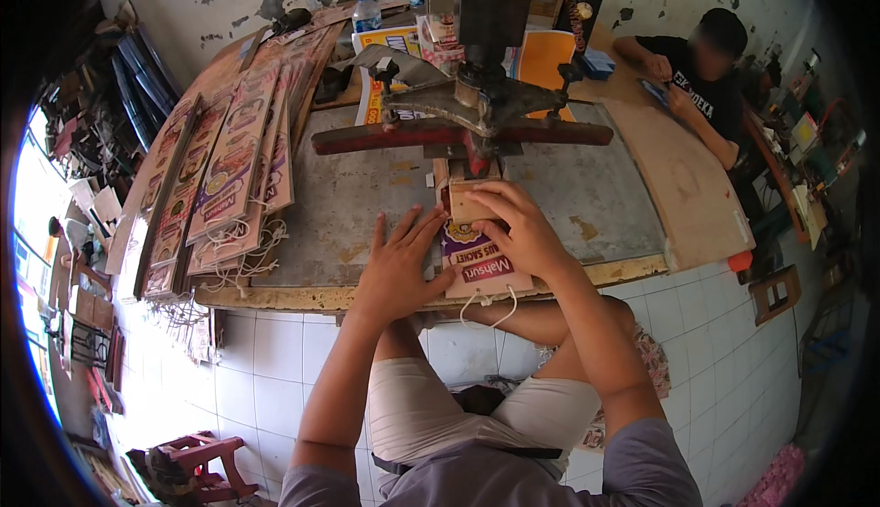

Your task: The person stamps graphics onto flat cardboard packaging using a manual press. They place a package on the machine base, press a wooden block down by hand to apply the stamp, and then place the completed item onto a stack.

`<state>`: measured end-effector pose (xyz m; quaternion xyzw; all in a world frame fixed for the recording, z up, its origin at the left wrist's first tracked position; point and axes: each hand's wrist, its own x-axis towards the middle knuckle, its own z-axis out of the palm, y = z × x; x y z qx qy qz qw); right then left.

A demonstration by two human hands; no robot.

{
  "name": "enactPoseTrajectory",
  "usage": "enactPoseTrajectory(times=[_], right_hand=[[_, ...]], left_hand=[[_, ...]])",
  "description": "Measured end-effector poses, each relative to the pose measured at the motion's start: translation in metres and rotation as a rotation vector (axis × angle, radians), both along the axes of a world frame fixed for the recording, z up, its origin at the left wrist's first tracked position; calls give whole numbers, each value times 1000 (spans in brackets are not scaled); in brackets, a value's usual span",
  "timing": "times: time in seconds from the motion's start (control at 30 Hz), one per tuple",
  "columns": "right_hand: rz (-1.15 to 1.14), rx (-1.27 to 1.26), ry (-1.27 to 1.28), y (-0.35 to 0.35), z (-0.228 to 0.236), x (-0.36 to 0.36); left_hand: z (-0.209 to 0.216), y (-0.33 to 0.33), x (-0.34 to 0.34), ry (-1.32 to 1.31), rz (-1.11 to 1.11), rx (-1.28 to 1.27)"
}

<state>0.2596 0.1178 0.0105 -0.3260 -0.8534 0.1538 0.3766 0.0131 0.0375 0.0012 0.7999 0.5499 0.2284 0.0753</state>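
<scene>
Your left hand [396,264] lies flat, fingers spread, on one printed cardboard strip [478,264] at the near tabletop [587,200] edge. Your right hand [518,227] has its grip clamped on one wooden block [469,204] atop that strip, beneath one press [477,104]. One stack of strips [234,172] sits far left.

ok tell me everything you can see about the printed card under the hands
The printed card is a flat, narrow, glossy-looking strip, purple and white with a maroon band. It lies lengthwise on the worn bench, its near end past the front edge, where a white string loop hangs. Its far end sits under a small wooden block below the press. The left hand lies flat beside it; the right hand rests on top.
</scene>
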Motion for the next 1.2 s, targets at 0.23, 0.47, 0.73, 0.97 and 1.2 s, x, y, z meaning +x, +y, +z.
enactPoseTrajectory(times=[0.23, 0.47, 0.73, 0.97, 1.2], right_hand=[[-49, 48, 16, -5, 0, 6], [-54, 20, 35, -3, -1, 3], [-54, 19, 43, -4, 2, 3], [-56, 16, 44, -4, 1, 3], [-84, 50, 80, -7, 1, 5]], left_hand=[[4, 0, 1, -2, -5, -4], [4, -1, 1, -8, 5, -13], [3, -1, 2, -6, 7, -2], [3, -1, 1, -1, 3, -5], [5, -1, 4, 4, -5, -7]])
